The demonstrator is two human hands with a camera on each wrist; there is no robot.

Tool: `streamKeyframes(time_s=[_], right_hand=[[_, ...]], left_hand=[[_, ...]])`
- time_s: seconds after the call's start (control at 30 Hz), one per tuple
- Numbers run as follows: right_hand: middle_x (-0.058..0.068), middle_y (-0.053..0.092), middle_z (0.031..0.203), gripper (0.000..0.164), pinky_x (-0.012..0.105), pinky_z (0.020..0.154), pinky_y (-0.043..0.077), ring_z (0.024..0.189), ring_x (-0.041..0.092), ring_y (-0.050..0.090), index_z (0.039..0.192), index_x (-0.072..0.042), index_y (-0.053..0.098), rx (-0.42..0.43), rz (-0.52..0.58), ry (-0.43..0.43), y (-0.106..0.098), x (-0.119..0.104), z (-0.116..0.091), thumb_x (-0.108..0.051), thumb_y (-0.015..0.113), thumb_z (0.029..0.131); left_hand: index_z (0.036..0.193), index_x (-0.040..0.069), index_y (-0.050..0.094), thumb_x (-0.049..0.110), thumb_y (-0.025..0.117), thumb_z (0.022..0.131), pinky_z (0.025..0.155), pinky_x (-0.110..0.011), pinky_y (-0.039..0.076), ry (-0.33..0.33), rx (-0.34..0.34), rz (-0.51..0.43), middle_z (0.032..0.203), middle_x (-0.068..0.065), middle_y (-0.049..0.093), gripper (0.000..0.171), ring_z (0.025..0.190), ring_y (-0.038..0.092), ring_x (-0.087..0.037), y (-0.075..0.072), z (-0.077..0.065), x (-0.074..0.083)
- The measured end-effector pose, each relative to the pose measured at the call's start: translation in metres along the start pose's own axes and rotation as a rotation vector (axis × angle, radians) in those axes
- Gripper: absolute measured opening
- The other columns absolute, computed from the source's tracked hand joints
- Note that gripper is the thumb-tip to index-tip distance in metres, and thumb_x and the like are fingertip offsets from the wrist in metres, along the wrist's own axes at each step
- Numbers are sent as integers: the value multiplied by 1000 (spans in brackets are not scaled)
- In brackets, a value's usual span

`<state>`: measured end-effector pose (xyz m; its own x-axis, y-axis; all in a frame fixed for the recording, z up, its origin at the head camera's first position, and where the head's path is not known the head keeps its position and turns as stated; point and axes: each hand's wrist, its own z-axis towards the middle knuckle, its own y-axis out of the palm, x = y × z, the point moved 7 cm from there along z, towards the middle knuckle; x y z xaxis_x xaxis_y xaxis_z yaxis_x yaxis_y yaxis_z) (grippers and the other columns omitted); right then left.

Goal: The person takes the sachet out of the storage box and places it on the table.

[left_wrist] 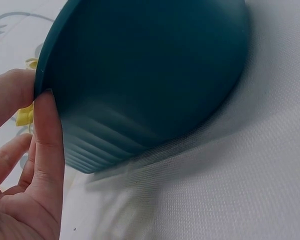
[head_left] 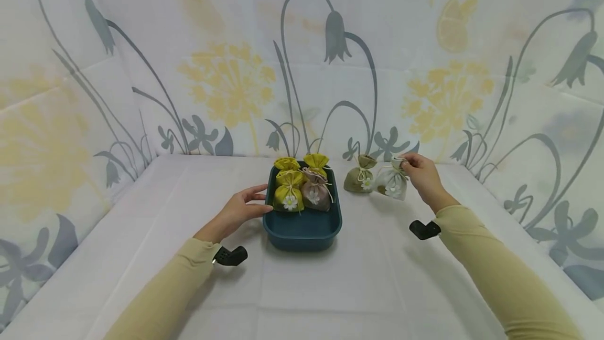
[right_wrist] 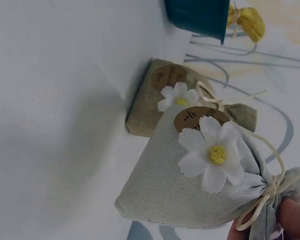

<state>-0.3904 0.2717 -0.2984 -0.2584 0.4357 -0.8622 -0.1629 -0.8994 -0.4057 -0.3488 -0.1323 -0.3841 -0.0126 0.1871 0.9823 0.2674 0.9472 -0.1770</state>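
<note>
My left hand point(head_left: 239, 206) pinches the left rim of a dark teal plastic tub point(head_left: 302, 224); in the left wrist view, thumb and finger lie either side of the rim. Several drawstring sachets stand in the tub's far part, among them a yellow one point(head_left: 284, 194) with a white flower and a brownish-mauve one point(head_left: 315, 199). To the tub's right, my right hand point(head_left: 424, 176) grips a pale grey sachet point(right_wrist: 185, 190) by its tied neck. The right wrist view shows a white flower and a brown label on it. Just behind it sits an olive-brown sachet point(head_left: 355, 180).
A white cloth covers the table point(head_left: 330, 293). At the back hangs a curtain point(head_left: 302, 67) printed with flowers. Black wrist-camera mounts point(head_left: 231, 256) stick out by both sleeves.
</note>
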Motion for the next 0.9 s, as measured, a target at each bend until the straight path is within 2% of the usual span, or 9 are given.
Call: streamKeyframes(time_s=[0.23, 0.33, 0.47, 0.7, 0.9], right_hand=[[-4, 55, 85, 26, 13, 69, 40, 78, 0, 46, 113, 15, 52, 5, -38, 26, 1, 18, 14, -3, 44, 96], [7, 58, 95, 27, 14, 72, 40, 81, 0, 46, 113, 16, 52, -13, -59, 18, 3, 23, 19, -3, 44, 96], [21, 55, 109, 27, 15, 75, 39, 87, 4, 46, 114, 14, 52, -52, -95, 14, 8, 30, 24, -5, 43, 97], [24, 55, 108, 25, 14, 73, 40, 85, 3, 47, 112, 12, 55, -7, -115, 9, 7, 40, 24, -4, 44, 97], [25, 56, 117, 33, 19, 79, 41, 93, 6, 50, 120, 8, 56, 22, -134, 19, 3, 41, 22, -14, 52, 96]], left_hand=[[143, 15, 38, 16, 71, 84, 91, -38, 46, -15, -4, 8, 132, -19, 44, 68, 113, 51, -28, 1, 2, 0], [144, 14, 36, 15, 70, 84, 92, -39, 46, -21, -11, 4, 133, -19, 43, 69, 114, 50, -29, 1, 2, -1], [145, 12, 35, 12, 69, 85, 92, -40, 45, -39, -12, -10, 135, -21, 42, 69, 115, 49, -29, 2, 0, 1], [145, 8, 33, 8, 65, 87, 93, -40, 45, -36, -25, 9, 133, -23, 42, 66, 115, 49, -31, 7, -14, 21], [145, 9, 34, 9, 66, 86, 94, -41, 44, -41, -27, 2, 134, -22, 42, 67, 116, 48, -31, 7, -16, 23]])
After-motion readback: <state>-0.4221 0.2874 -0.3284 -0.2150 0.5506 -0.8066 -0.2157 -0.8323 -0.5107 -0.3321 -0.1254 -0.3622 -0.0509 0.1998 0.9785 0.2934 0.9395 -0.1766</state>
